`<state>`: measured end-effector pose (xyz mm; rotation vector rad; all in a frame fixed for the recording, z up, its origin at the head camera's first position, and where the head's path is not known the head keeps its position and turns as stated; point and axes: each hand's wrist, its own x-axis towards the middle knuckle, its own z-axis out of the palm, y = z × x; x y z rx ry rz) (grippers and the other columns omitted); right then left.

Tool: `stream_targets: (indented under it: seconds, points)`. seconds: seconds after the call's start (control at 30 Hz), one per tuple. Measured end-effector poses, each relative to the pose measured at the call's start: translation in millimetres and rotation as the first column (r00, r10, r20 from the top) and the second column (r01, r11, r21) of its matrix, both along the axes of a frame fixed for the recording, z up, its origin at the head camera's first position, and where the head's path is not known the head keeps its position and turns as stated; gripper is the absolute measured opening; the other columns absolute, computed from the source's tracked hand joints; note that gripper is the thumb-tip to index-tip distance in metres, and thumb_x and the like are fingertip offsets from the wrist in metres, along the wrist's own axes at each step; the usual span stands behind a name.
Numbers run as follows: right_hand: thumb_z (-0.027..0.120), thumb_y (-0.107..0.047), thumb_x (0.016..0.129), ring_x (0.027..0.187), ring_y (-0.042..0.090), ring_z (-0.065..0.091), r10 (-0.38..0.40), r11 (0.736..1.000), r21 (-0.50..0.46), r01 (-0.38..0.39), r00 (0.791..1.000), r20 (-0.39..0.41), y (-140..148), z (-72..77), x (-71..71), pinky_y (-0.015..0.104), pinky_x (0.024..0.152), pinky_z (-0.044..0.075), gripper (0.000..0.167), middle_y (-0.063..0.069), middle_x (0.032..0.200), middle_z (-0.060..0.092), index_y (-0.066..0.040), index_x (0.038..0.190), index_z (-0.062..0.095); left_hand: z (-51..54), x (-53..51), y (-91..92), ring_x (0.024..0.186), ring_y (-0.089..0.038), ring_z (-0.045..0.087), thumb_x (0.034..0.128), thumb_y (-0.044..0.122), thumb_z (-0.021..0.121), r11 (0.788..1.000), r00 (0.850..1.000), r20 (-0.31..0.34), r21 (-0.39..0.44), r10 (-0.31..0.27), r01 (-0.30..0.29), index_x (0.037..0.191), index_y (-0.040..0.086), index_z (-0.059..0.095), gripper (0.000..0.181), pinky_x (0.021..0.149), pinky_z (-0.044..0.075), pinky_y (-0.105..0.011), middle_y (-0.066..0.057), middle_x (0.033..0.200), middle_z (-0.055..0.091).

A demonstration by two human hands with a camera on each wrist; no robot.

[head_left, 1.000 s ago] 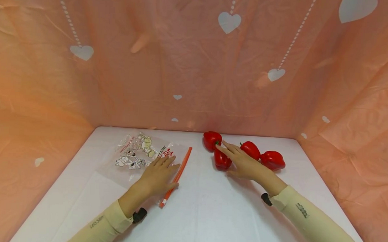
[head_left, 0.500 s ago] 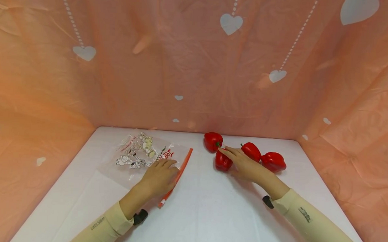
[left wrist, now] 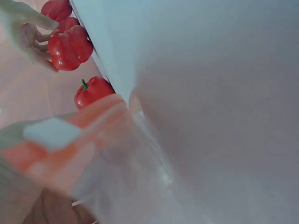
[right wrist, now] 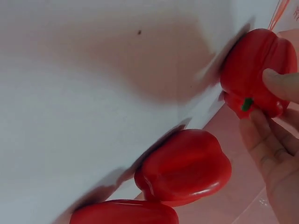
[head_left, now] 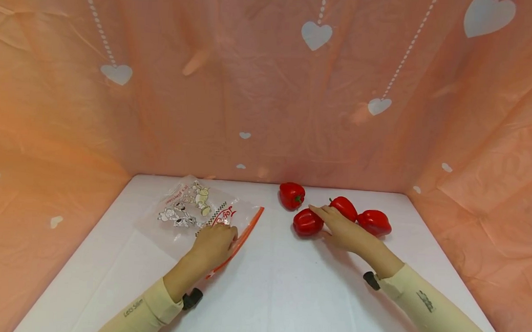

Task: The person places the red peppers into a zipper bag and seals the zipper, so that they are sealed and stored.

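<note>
On the left of the table lies a clear printed zip bag (head_left: 182,214). My left hand (head_left: 212,244) pinches it near its orange edge strip (head_left: 246,232), fingers curled; the left wrist view shows this strip (left wrist: 100,116) raised and blurred. Around a red bell pepper (head_left: 307,222) my right hand (head_left: 340,229) has its thumb and fingers. In the right wrist view the thumb of the right hand (right wrist: 285,172) rests on this pepper (right wrist: 247,65), with fingertips by its green stem. The pepper lies on its side.
Another red pepper (head_left: 291,195) lies just behind the held one. Two more peppers (head_left: 343,207) (head_left: 374,222) sit close together to the right, partly beside the right hand. The white table (head_left: 279,293) is bounded by an orange curtain (head_left: 268,97) with hearts.
My left fingers have curled onto the bag's edge, and the strip has bent and shifted left. My right hand has closed on the front pepper, which has turned and separated from the one behind.
</note>
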<state>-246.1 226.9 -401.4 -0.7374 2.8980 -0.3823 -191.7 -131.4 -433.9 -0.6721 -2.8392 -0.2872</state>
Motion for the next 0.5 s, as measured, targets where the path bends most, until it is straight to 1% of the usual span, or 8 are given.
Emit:
stream_targets:
  seconds: [0.07, 0.13, 0.23, 0.27, 0.3, 0.43, 0.47, 0.5]
  points:
    - [0.083, -0.014, 0.095, 0.140, 0.043, 0.053, -0.022, 1.000, -0.006, 0.022, 1.000, 0.015, -0.4, -0.2, -1.1, 0.057, 0.106, 0.054, 0.080, 0.022, 0.152, 0.056, -0.008, 0.163, 0.043, 1.1, -0.8, 0.2, 0.078, -0.032, 0.072, 0.0857, 0.004, 0.083, 1.000, 1.000, 0.008, 0.022, 0.018, -0.018, 0.088, 0.008, 0.072, 0.012, 0.070, 0.056, -0.052, -0.008, 0.082, 0.073]
    - [0.083, -0.015, 0.095, 0.130, 0.039, 0.060, -0.027, 0.999, -0.027, 0.028, 0.999, 0.023, 0.0, -0.7, -2.1, 0.054, 0.103, 0.056, 0.078, 0.021, 0.144, 0.061, -0.004, 0.162, 0.043, 2.4, -1.1, 0.3, 0.074, -0.030, 0.072, 0.0861, 0.004, 0.082, 0.999, 0.999, 0.002, 0.040, 0.034, -0.034, 0.086, 0.008, 0.072, 0.011, 0.067, 0.055, -0.049, -0.006, 0.080, 0.072]
    - [0.083, -0.013, 0.094, 0.111, 0.030, 0.064, -0.007, 0.997, -0.080, 0.008, 1.000, 0.010, 2.0, -2.8, -2.6, 0.047, 0.096, 0.060, 0.076, 0.016, 0.126, 0.066, 0.002, 0.158, 0.046, 4.3, -0.8, 0.0, 0.069, -0.025, 0.069, 0.0871, 0.004, 0.082, 0.996, 0.998, -0.017, 0.067, 0.053, -0.052, 0.083, 0.009, 0.071, 0.013, 0.061, 0.054, -0.045, -0.003, 0.074, 0.070]
    - [0.083, -0.015, 0.095, 0.106, 0.027, 0.064, 0.020, 0.994, -0.107, -0.022, 1.000, -0.018, 6.9, -9.6, -6.4, 0.042, 0.092, 0.061, 0.075, 0.014, 0.119, 0.066, 0.004, 0.157, 0.046, 5.3, -0.6, -0.2, 0.067, -0.023, 0.068, 0.0875, 0.005, 0.082, 0.996, 0.998, -0.017, 0.075, 0.059, -0.057, 0.082, 0.009, 0.070, 0.014, 0.060, 0.053, -0.044, -0.001, 0.073, 0.069]
    - [0.083, -0.015, 0.094, 0.102, 0.026, 0.063, 0.031, 0.992, -0.125, -0.035, 0.999, -0.032, 7.8, -11.1, -6.7, 0.040, 0.090, 0.061, 0.073, 0.013, 0.115, 0.066, 0.005, 0.155, 0.048, 6.1, -0.3, -0.5, 0.065, -0.021, 0.066, 0.0881, 0.005, 0.082, 0.995, 0.998, -0.014, 0.084, 0.064, -0.062, 0.082, 0.010, 0.070, 0.014, 0.058, 0.052, -0.042, 0.000, 0.071, 0.067]
    - [0.086, -0.016, 0.091, 0.099, 0.024, 0.063, 0.028, 0.982, -0.186, -0.042, 0.997, -0.075, 9.8, -18.1, -7.9, 0.036, 0.083, 0.061, 0.069, 0.009, 0.109, 0.066, 0.006, 0.148, 0.054, 8.9, -1.2, -1.6, 0.063, -0.014, 0.058, 0.0917, 0.011, 0.083, 0.989, 0.995, 0.059, 0.121, 0.083, -0.090, 0.084, 0.012, 0.070, 0.015, 0.056, 0.047, -0.036, 0.005, 0.069, 0.063]
    - [0.087, -0.016, 0.090, 0.101, 0.025, 0.063, 0.015, 0.979, -0.200, -0.031, 0.997, -0.079, 10.2, -19.4, -8.4, 0.037, 0.084, 0.062, 0.069, 0.010, 0.112, 0.066, 0.005, 0.147, 0.055, 9.4, -2.2, -2.1, 0.063, -0.012, 0.056, 0.0925, 0.012, 0.083, 0.987, 0.993, 0.073, 0.130, 0.088, -0.097, 0.085, 0.012, 0.071, 0.014, 0.056, 0.047, -0.035, 0.005, 0.069, 0.062]
    - [0.088, -0.015, 0.089, 0.104, 0.028, 0.065, -0.013, 0.979, -0.205, 0.000, 0.998, -0.062, 6.4, -14.8, -5.1, 0.040, 0.086, 0.062, 0.069, 0.012, 0.115, 0.066, 0.004, 0.146, 0.056, 9.6, -3.3, -2.5, 0.063, -0.012, 0.055, 0.0933, 0.014, 0.082, 0.984, 0.992, 0.089, 0.141, 0.093, -0.105, 0.087, 0.012, 0.071, 0.013, 0.056, 0.047, -0.034, 0.006, 0.070, 0.062]
